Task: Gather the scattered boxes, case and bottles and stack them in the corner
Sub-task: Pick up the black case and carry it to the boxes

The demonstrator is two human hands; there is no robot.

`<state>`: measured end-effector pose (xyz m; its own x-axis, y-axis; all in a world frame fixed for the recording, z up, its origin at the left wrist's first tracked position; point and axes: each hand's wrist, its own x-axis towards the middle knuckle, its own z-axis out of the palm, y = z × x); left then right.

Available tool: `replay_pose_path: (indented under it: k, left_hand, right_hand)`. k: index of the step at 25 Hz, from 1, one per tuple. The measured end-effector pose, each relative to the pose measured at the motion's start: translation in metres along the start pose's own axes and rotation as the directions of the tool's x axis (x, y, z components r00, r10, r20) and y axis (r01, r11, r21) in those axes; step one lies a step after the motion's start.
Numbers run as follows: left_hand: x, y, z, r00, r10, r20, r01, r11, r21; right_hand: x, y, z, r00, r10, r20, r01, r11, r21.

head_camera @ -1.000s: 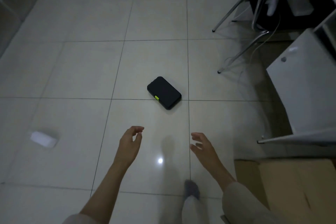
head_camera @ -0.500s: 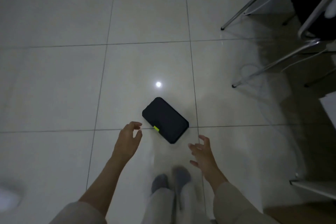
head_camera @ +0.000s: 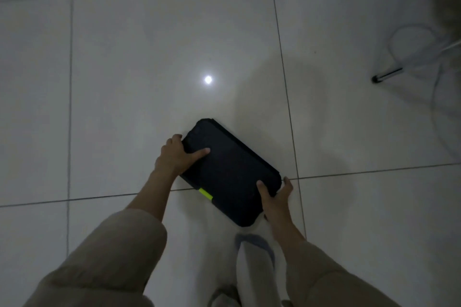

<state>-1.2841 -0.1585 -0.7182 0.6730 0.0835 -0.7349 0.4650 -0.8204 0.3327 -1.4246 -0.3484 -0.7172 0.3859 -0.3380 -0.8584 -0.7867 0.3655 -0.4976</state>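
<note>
My left hand (head_camera: 174, 157) and right hand (head_camera: 275, 194) clamp flat black rectangular case (head_camera: 229, 169) at 10 and 4 o'clock; smooth shell could slip onto tiled floor (head_camera: 124, 82).

Both arms reach down. Left hand (head_camera: 174, 156) grips case (head_camera: 230, 171) far-left edge, right hand (head_camera: 275, 194) grips near-right corner.

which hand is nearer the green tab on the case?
The right hand, gripping the black rectangular case at its near corner by the lime-green tab; the left hand holds the far end.
</note>
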Motion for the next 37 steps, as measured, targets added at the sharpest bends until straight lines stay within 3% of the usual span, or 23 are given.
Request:
replay_pose_path:
  k: [3, 7, 11, 15, 23, 31, 37]
  left_hand:
    - [0.013, -0.007, 0.006, 0.999, -0.006, 0.032, 0.01, 0.992, -0.124]
    - [0.004, -0.004, -0.004, 1.0, -0.015, -0.02, 0.013, 0.993, -0.12]
    - [-0.042, 0.012, -0.031, 1.0, -0.017, -0.019, 0.013, 0.975, -0.223]
    - [-0.12, 0.043, -0.079, 0.998, 0.011, -0.063, -0.028, 0.958, -0.286]
    - [-0.33, 0.126, -0.187, 0.975, 0.194, -0.108, -0.221, 0.9, -0.375]
    - [-0.558, 0.208, -0.23, 0.862, 0.497, -0.103, -0.496, 0.783, -0.375]
    - [-0.691, 0.241, -0.17, 0.72, 0.689, 0.084, -0.626, 0.697, -0.349]
  right_hand:
    - [0.008, 0.007, 0.004, 0.999, -0.018, 0.043, 0.015, 0.997, 0.072]
    - [-0.001, -0.01, 0.007, 1.0, -0.017, 0.015, 0.014, 0.985, 0.173]
    - [-0.044, -0.051, -0.011, 0.995, -0.095, -0.012, 0.096, 0.984, 0.148]
    - [-0.123, -0.105, -0.039, 0.988, -0.146, -0.044, 0.15, 0.983, 0.107]
    - [-0.346, -0.188, -0.114, 0.945, -0.313, -0.098, 0.326, 0.931, 0.162]
    - [-0.566, -0.208, -0.239, 0.837, -0.451, -0.311, 0.533, 0.802, 0.27]
    - [-0.682, -0.13, -0.343, 0.757, -0.405, -0.513, 0.618, 0.699, 0.36]
